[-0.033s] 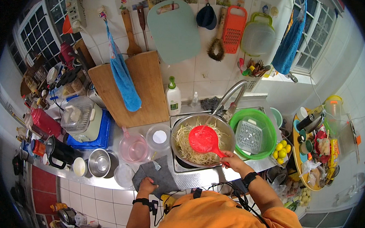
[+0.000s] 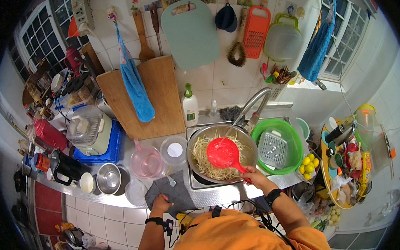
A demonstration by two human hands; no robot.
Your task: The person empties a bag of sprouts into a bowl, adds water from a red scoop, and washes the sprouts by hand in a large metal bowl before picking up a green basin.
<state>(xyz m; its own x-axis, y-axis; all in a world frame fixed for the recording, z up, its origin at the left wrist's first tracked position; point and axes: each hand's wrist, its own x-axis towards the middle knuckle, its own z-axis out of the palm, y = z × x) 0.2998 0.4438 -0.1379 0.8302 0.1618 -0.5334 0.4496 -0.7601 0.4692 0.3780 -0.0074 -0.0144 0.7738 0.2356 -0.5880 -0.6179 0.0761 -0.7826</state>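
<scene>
My right hand [image 2: 256,177] grips the handle of a red ladle-shaped strainer [image 2: 224,154] held over a large metal bowl [image 2: 250,142] full of pale bean sprouts [image 2: 205,163], which sits in the sink under the tap [image 2: 253,105]. My left hand [image 2: 160,203] rests on a grey cloth [image 2: 180,192] lying on the steel counter edge, fingers curled on it.
A green colander [image 2: 292,158] with a grey grater stands right of the bowl. A pink jug [image 2: 147,163], clear tub [image 2: 174,150], steel bowl [image 2: 108,178] and black mug [image 2: 64,167] sit to the left. A wooden board [image 2: 162,93] leans behind; lemons [image 2: 308,165] lie at right.
</scene>
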